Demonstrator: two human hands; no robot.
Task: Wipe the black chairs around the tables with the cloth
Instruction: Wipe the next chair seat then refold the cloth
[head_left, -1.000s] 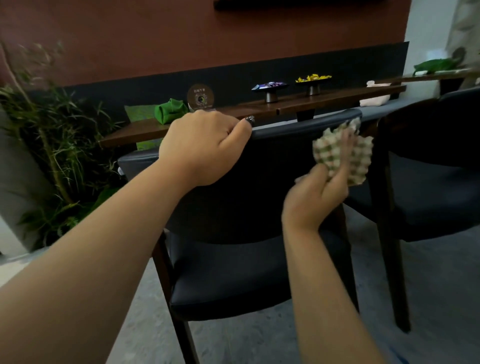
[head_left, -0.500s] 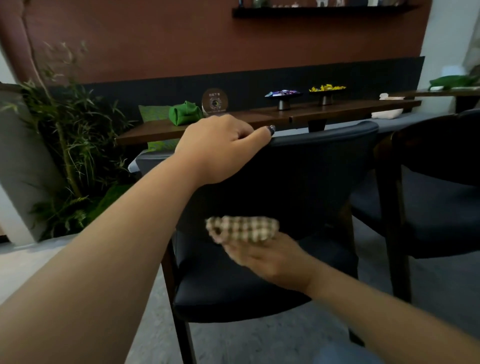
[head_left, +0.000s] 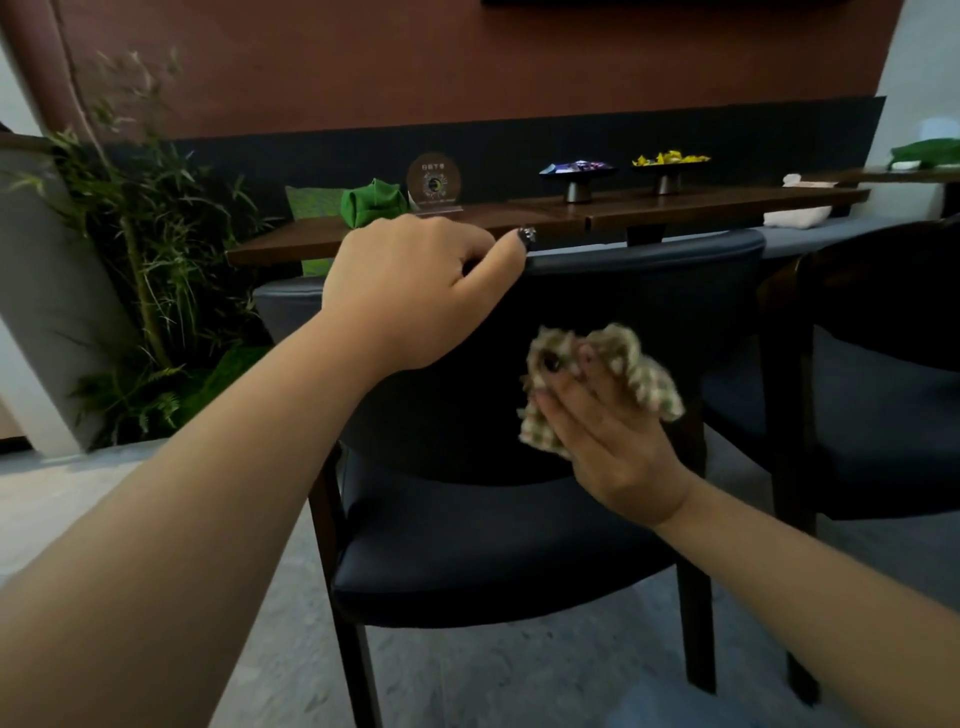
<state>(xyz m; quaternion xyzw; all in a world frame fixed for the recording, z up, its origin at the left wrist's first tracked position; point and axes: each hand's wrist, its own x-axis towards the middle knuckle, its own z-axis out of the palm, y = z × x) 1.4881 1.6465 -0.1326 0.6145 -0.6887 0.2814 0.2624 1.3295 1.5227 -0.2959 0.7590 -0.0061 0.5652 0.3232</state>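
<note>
A black padded chair with dark wooden legs stands in front of me, its backrest facing me. My left hand grips the top edge of the backrest near its left end, fingers curled over it. My right hand presses a crumpled checked cloth against the middle of the backrest, with the fingers laid over the cloth. A second black chair stands close on the right, partly cut off by the frame edge.
A long dark wooden table runs behind the chairs. It carries a green folded napkin, a round sign and two small dishes on stands. A leafy plant fills the left. The floor is grey.
My right hand carried the cloth from the backrest's upper right down to the seat's rear left, then back up to the middle of the backrest. My left hand has kept its grip.
</note>
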